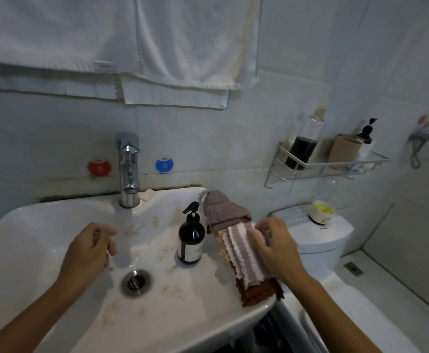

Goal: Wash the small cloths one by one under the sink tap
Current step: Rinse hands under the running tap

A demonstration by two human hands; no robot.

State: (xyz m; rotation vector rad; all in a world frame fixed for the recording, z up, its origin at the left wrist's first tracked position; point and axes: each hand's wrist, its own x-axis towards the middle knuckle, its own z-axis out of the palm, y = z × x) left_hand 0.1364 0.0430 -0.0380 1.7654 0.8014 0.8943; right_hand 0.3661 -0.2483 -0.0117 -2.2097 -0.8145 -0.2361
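The small cloths [244, 253] lie stacked on the sink [55, 225] rim, right of centre in the frame, long axis running from upper left to lower right. Our right hand [275, 247] is already on them, fingers spread over the top cloth's far edge. Our left hand [91, 247] hangs loosely curled and empty over the basin, below the tap [129, 169].
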